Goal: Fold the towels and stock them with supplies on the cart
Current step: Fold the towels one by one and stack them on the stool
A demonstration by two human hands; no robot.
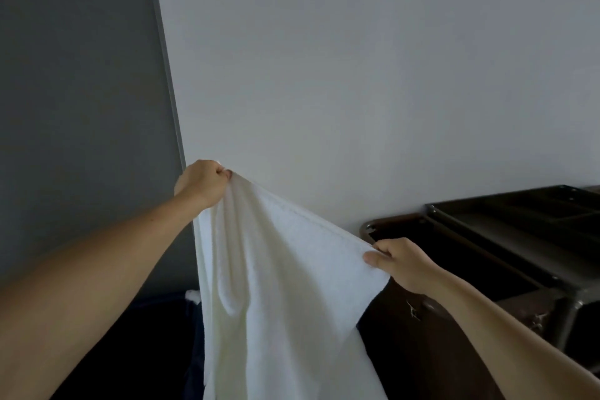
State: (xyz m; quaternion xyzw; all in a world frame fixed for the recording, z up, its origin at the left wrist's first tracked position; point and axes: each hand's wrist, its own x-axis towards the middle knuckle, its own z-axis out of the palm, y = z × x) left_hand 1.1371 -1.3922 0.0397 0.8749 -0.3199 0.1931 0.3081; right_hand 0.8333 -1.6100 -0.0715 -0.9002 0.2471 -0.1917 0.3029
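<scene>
Now my left hand grips one top corner of the white towel, my right hand pinches the other; it hangs spread before the wall, the dark cart right of it.

Illumination is dim, diffuse and cool grey-blue. The plain white wall is evenly lit, and the flat grey panel at left is darker. The white terry-cloth towel is the brightest area, with soft shadows in its folds. The dark metal cart and the lower-left corner lose detail in shadow. Wide-angle distortion bends the panel's edge and stretches the bare left forearm and bare right forearm. Fine texture is slightly soft.
</scene>
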